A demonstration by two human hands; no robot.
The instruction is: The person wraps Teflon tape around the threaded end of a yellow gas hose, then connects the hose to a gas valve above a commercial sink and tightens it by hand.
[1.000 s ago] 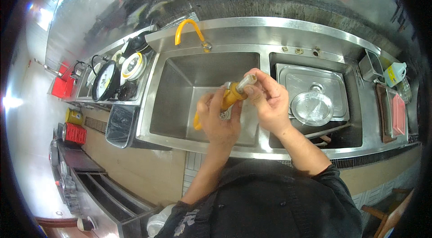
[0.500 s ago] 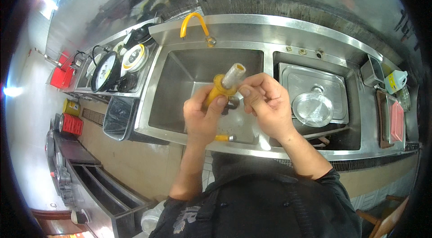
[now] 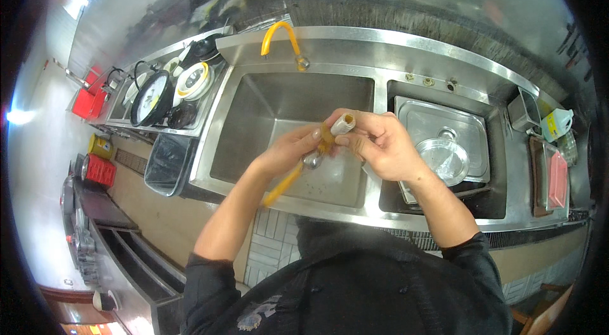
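Observation:
Over the left sink basin I hold what looks like a yellow faucet (image 3: pixel 288 184) with a chrome joint and a curved yellow spout hanging toward the front edge. My left hand (image 3: pixel 290 150) is closed round its yellow body. At its upper end is a pale, tube-like stem (image 3: pixel 343 122) with a whitish wrapping and a brownish hollow mouth. My right hand (image 3: pixel 379 143) is closed about this stem, thumb and fingers on either side of it. Motion smears the yellow part between the hands.
A fixed yellow faucet (image 3: pixel 281 34) stands behind the left basin (image 3: pixel 219 138). The right basin holds a metal lid (image 3: pixel 476 121) and a round clear dish (image 3: pixel 442 161). Dishes and a black pan (image 3: pixel 152 99) stand at left, above a black bin (image 3: pixel 168 167). A jug (image 3: pixel 558 124) stands far right.
The faucet has turned in my hands, so its spout now points down to the left. My left hand has tilted inward, and my right hand has closed in around the pale stem.

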